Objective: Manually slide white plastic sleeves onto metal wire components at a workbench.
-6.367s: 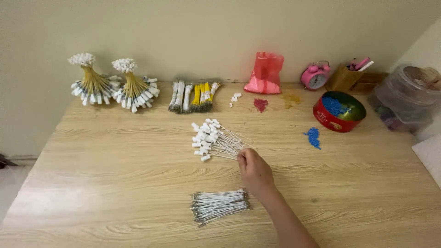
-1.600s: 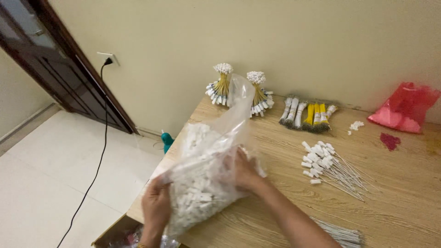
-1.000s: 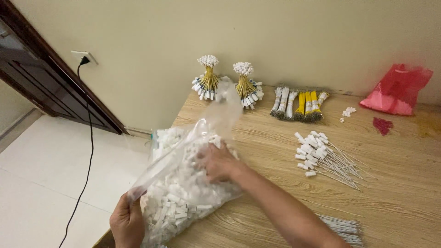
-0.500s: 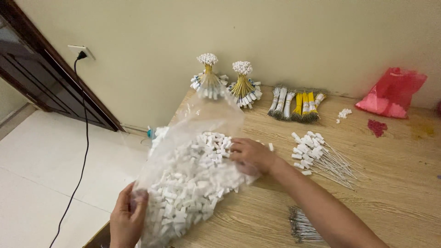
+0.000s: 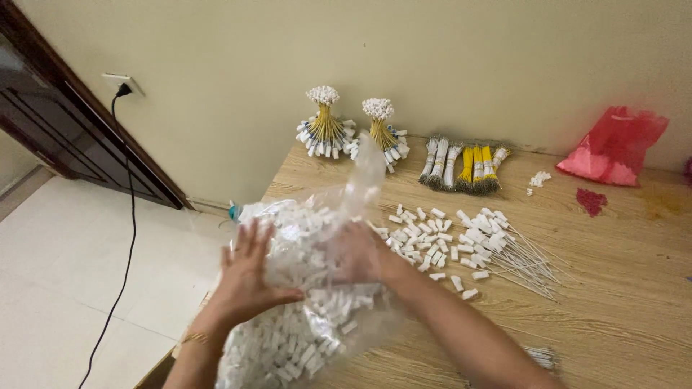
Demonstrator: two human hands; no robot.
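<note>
Head view: a clear plastic bag (image 5: 303, 302) stuffed with small white connectors sits at the near-left edge of the wooden table (image 5: 620, 288). The left hand (image 5: 249, 277) lies flat against its outside, fingers spread — not clenched. The right hand (image 5: 353, 252) is inside the bag; its grip cannot be told. Loose white connectors (image 5: 447, 234) lie just right — wire bundles (image 5: 465, 166) farther back.

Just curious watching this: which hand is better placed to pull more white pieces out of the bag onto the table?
Probably the right hand: it seems inside the clear plastic bag, nearest the loose white connectors. The left hand presses the bag's outside.
</note>
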